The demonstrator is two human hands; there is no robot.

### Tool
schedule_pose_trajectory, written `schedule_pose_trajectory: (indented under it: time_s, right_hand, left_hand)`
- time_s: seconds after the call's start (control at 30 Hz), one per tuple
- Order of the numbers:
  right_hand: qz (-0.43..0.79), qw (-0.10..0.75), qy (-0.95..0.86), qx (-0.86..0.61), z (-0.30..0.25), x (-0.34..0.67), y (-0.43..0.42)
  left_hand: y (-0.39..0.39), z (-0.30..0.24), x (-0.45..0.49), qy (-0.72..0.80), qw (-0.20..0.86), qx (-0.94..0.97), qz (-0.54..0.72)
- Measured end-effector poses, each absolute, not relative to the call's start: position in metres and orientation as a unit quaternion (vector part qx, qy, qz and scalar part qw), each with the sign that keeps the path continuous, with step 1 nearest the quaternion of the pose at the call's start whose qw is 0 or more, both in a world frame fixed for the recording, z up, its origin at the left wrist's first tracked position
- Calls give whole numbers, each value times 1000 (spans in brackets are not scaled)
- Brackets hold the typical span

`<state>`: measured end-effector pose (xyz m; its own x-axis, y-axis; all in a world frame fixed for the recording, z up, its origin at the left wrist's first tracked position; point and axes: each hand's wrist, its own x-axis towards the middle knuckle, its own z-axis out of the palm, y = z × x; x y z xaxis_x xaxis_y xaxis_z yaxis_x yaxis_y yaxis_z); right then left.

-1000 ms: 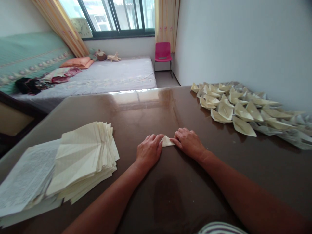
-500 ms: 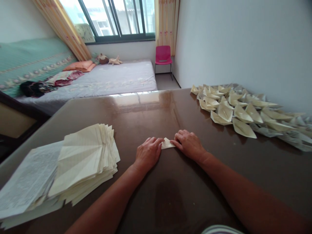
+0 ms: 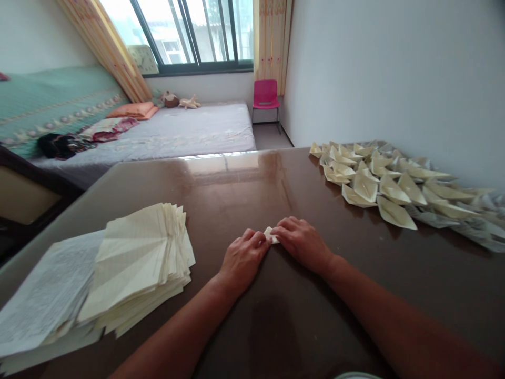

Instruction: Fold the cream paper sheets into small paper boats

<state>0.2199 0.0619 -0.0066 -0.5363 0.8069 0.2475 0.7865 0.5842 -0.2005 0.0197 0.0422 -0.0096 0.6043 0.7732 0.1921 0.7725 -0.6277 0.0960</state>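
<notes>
A small piece of folded cream paper [image 3: 271, 233] lies on the brown glossy table [image 3: 232, 200], mostly covered by my fingers. My left hand [image 3: 245, 258] is closed on its left side, fingers curled and pressing it near the tabletop. From the other side my right hand [image 3: 302, 241] grips it, its fingers bent over the paper's right part. The two hands nearly meet over it. To the right sit many folded paper boats [image 3: 365, 187], cream and greyish, crowded together. A thick stack of creased cream sheets [image 3: 130, 252] lies to the left.
Printed white sheets [image 3: 51, 284] lie partly under the cream stack. Past the table's far edge stand a bed [image 3: 213, 126] and a pink chair [image 3: 265, 96]. A white wall [image 3: 386, 73] runs along the right side.
My hands have drawn closer together over the folded paper, so less of it shows. The whole view has shifted slightly downward in the picture.
</notes>
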Motion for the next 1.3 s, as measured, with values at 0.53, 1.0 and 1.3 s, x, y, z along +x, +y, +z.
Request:
schedule_pose_trajectory:
  time_s: [0.53,1.0,1.3]
  right_hand:
    - [17,39,-897,-441,21,229,49]
    - [49,40,-870,-489,20,228,51]
    - [160,158,-824,-520,-4,226,57]
  left_hand:
    - [27,-2,21,456,-79,885,47]
    - [27,-2,20,472,-59,877,74]
    - [37,-12,13,475,-5,864,167]
